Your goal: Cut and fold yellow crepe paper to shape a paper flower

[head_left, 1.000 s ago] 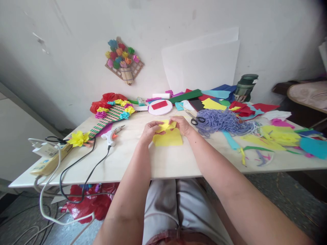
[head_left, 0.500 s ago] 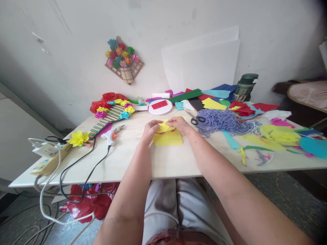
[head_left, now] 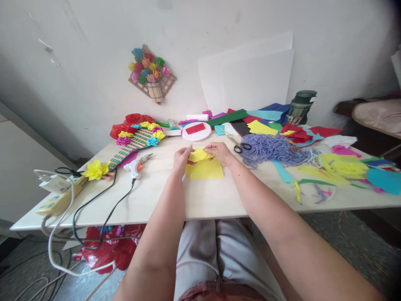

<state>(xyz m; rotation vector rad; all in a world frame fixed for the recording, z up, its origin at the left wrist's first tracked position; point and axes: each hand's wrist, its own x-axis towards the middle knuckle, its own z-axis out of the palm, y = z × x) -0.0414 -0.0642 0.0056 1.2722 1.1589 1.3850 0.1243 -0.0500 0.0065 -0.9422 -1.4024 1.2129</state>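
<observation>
Both hands pinch the same small piece of yellow paper point(head_left: 199, 155), held just above a larger flat yellow sheet point(head_left: 205, 170) that lies on the pale table point(head_left: 200, 200). On the left hand point(head_left: 181, 159) the thumb and fingers are closed on the piece's left edge; the right hand point(head_left: 222, 153) has its fingertips curled down on the upper right edge, so neither hand is open. Compared with a second ago, the left hand has drawn in closer and a little higher, and the folded piece looks more gathered between the two sets of fingers, which I judge to mean the folding or creasing is being tightened rather than started. The sheet underneath has not shifted. Just right of the right hand lie black-handled scissors point(head_left: 240, 146) beside a heap of purple yarn point(head_left: 275, 149); a glue gun point(head_left: 137, 164) rests well to the left.
</observation>
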